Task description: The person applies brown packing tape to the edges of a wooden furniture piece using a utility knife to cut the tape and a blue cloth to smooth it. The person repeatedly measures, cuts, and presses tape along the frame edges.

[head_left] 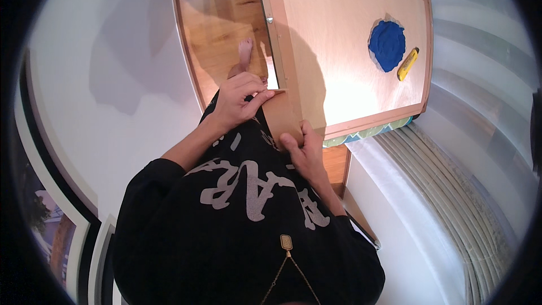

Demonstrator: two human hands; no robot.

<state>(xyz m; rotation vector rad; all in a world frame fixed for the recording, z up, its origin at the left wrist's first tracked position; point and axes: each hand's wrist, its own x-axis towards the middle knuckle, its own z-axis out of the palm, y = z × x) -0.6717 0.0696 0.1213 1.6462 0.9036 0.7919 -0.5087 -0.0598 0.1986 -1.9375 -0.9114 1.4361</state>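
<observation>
— What is being handled, and how many?

— One strip of brown paper tape (280, 117), running along the near left edge of a wooden picture-frame back (344, 45). One frame, lying face down, its pale backing board up.

— And the hands?

— Two. The left hand (240, 101) is curled shut, fingertips pinching the upper end of the strip at the frame's edge. The right hand (303, 149) grips the lower end, thumb pressed flat on the tape, fingers hidden behind it. The strip spans between them, touching both.

— Anything else on the backing board?

— One round blue cloth (387, 45) towards the far right, and just beside it one yellow utility knife (407, 64); both well apart from the hands.

— What carries the frame?

— A patterned teal and green surface (367, 133) shows under its lower rim; I cannot tell what kind. Below is wooden floor (217, 22), with one bare foot (244, 51) on it. A white wall (113, 51) on the left, pale curtains (446, 192) on the right.
</observation>
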